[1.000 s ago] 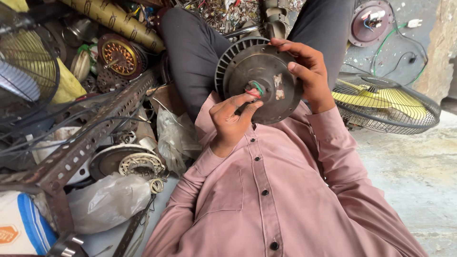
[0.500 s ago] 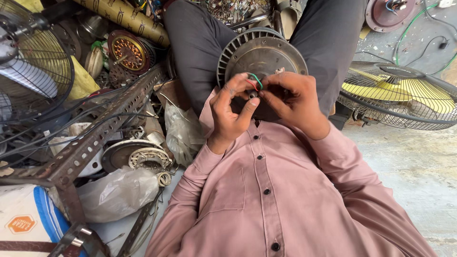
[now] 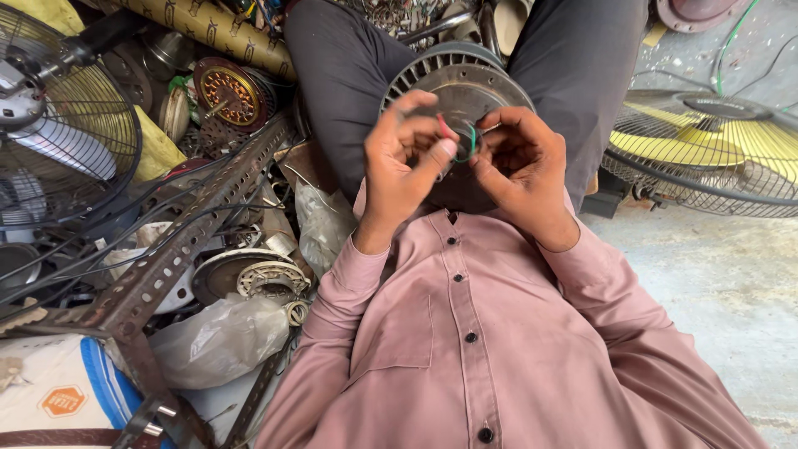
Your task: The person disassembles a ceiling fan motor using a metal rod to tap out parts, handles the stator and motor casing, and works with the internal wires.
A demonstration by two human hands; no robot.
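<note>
Fan motor housing (image 3: 465,87), grey, round, ribbed rim: it rests on your lap between your knees. Red and green wires (image 3: 459,137) sit just in front of the housing's face, where your left hand (image 3: 403,162) pinches them between thumb and fingers while your right hand (image 3: 519,170) grips them with curled fingertips. Left of the housing lies a perforated angle bar (image 3: 187,249); right of it, a yellow-bladed fan guard (image 3: 706,154).

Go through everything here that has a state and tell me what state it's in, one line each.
Left hand: raised, fingers pinching the red and green wires.
Right hand: raised, fingertips on the same wires.
Round grey finned fan motor housing: lying in the lap, flat face up.
Yellow-bladed fan in wire guard: lying flat on the floor.
Clear plastic bag: crumpled.
</note>
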